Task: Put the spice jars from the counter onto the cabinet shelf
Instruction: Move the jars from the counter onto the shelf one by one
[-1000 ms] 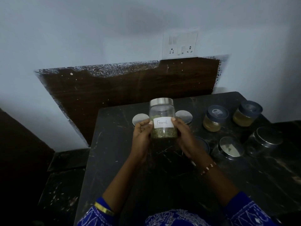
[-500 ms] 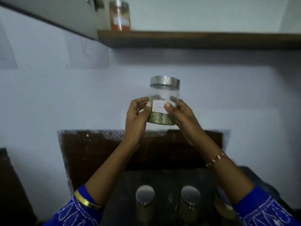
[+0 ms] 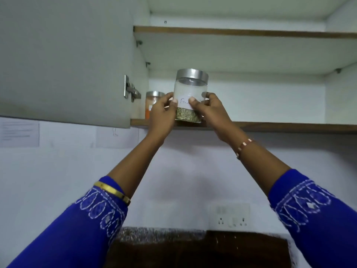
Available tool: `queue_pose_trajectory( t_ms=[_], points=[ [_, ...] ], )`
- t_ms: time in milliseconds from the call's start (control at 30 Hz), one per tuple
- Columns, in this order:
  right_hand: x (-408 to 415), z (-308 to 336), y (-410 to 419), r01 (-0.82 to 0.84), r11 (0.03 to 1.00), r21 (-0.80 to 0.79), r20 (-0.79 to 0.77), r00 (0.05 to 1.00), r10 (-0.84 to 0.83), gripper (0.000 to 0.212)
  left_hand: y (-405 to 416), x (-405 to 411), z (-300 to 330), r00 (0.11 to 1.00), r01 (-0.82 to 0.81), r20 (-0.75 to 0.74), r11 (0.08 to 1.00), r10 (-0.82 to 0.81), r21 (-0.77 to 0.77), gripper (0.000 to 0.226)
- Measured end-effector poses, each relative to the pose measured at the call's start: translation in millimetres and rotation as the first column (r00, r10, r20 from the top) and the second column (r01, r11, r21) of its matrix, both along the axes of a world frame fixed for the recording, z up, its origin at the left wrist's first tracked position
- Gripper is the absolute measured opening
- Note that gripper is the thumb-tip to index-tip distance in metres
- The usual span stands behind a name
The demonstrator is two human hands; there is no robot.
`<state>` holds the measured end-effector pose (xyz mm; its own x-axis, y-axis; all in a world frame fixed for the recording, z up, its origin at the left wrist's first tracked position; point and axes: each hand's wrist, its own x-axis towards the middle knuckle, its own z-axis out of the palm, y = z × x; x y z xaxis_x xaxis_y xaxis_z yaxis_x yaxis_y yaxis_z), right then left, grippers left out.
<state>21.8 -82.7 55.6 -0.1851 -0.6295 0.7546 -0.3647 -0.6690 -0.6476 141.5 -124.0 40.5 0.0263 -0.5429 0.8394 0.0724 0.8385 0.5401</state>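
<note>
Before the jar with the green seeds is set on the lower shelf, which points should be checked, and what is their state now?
1. Grip: left hand and right hand both hold the clear, steel-lidded jar of green seeds: ok.
2. Jar upright: ok.
3. Grey cabinet door open: ok.
4. Free space on the brown-edged lower shelf to the right of the orange-spice jar: ok.
5. Jar bottom above shelf edge: cannot tell.

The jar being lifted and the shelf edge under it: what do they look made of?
Jar: clear body, glass or plastic, can't tell which; you see through to the green-brown spice. Lid: brushed metal look, dull grey sheen. Label: white paper, handwritten. Shelf: brown edge, wood or laminate.
</note>
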Motion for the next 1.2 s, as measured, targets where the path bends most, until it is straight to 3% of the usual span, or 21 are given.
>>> queue_pose_trajectory(
  t_ms=[200, 500, 600, 700, 833, 900, 1033, 1200],
  points=[
    [-13, 23, -41, 0.112, 0.993, -0.037, -0.124, 0.985, -0.116, 0.053, -32, -14, 26, 0.989, -0.082, 0.12, 0.997, 0.082, -0.004, 0.042],
    [-37, 39, -84, 0.273, 0.941, 0.197, -0.294, 0.933, -0.209, 0.065, -81, -22, 41, 0.906, -0.214, 0.385, 0.975, 0.175, 0.061, 0.049],
    [-40, 45, -96, 0.342, 0.913, 0.221, -0.376, 0.894, -0.244, 0.054, -91, -29, 46, 0.811, -0.332, 0.519, 0.943, 0.268, 0.031, 0.059],
    [-41, 50, -112, 0.483, 0.85, 0.21, -0.509, 0.796, -0.326, 0.045, -100, -37, 52, 0.676, -0.422, 0.658, 0.906, 0.332, -0.023, 0.062],
    [-38, 55, -133, 0.601, 0.768, 0.221, -0.567, 0.72, -0.401, 0.064, -112, -37, 62, 0.574, -0.488, 0.745, 0.873, 0.34, -0.022, 0.066],
    [-37, 56, -138, 0.627, 0.751, 0.205, -0.599, 0.688, -0.411, 0.062, -116, -37, 64, 0.533, -0.508, 0.779, 0.861, 0.33, -0.017, 0.065],
    [-33, 59, -138, 0.674, 0.71, 0.204, -0.752, 0.573, -0.327, 0.042, -122, -37, 67, 0.462, -0.545, 0.819, 0.837, 0.341, -0.042, 0.051],
    [-31, 59, -136, 0.669, 0.72, 0.185, -0.82, 0.509, -0.261, 0.029, -130, -41, 69, 0.405, -0.566, 0.848, 0.822, 0.341, -0.06, 0.035]
  ],
)
